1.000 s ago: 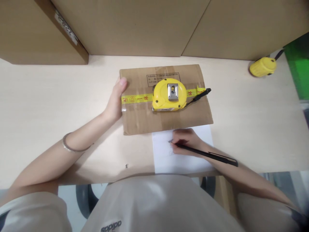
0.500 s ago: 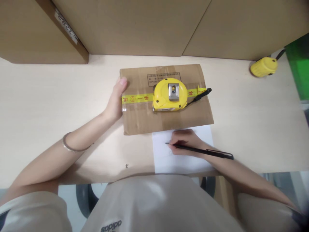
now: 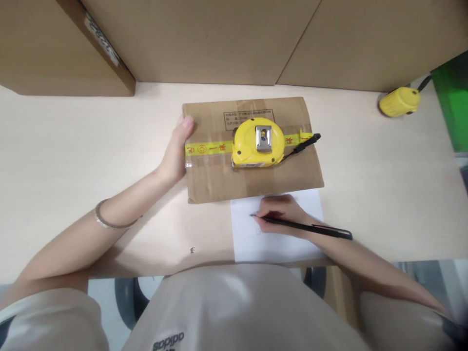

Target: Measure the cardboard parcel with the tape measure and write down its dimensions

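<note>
My left hand (image 3: 176, 150) grips the left edge of a brown cardboard box (image 3: 212, 180), its thumb on top and its other fingers hidden. Yellow tape (image 3: 208, 148) with red print runs across the box. On top of the box lies a yellow tape measure (image 3: 258, 142) with a metal belt clip and a black wrist strap (image 3: 303, 145). Below the box, my right hand (image 3: 281, 213) is closed around a black pen (image 3: 310, 227). The pen's tip rests at a white sheet of paper (image 3: 248, 246), where faint marks show. Part of the sheet is hidden under the box and hand.
A second yellow tape measure (image 3: 399, 101) stands at the back right of the pale table (image 3: 383, 195). Large cardboard boxes (image 3: 204, 44) line the back. Another big carton (image 3: 66, 53) with a white label is at the back left. A green surface (image 3: 451, 107) shows at the far right.
Hardly anything differs. The pen and my right hand have shifted very slightly, while my left hand, the box and the tape measure keep their places.
</note>
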A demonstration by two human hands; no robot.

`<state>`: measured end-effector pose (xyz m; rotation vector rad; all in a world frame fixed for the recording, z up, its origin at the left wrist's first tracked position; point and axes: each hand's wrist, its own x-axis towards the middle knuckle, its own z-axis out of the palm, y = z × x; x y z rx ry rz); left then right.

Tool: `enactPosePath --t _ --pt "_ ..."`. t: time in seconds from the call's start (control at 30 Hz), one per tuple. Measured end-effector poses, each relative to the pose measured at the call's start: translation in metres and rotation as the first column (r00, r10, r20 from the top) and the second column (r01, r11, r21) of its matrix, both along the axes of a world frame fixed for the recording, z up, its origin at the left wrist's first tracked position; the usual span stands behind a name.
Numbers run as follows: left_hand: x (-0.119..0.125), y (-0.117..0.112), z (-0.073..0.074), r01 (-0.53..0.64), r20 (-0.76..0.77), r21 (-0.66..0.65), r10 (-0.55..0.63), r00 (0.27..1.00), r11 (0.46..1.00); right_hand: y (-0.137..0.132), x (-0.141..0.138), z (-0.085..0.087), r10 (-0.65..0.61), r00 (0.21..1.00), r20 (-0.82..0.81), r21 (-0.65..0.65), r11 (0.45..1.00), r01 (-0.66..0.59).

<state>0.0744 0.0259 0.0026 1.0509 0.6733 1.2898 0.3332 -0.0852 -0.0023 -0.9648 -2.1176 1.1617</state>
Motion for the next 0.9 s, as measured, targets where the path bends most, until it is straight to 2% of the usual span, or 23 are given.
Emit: enactPosePath --t 0.37,0.5,0.7,0.9 --pt "-0.0009 0.0002 -0.0017 -0.004 -0.001 0.003 0.004 1.000 1.000 0.0011 0.0013 0.0000 0.102 0.994 -0.030 -0.037 0.994 -0.103" --pt "-0.0011 0.0005 -0.0023 -0.003 -0.005 0.003 0.003 1.000 1.000 0.0002 0.0021 -0.0020 0.081 0.996 -0.029 -0.037 0.996 -0.082" --pt "-0.0007 0.0000 -0.0015 -0.001 -0.004 -0.008 0.001 1.000 1.000 0.0013 0.0023 -0.0002 0.126 0.991 -0.038 -0.054 0.990 -0.127" --pt "0.0000 0.0011 -0.0021 -0.006 -0.013 -0.019 0.006 1.000 1.000 0.0027 0.0055 0.0035 0.072 0.997 -0.036 -0.058 0.996 -0.074"
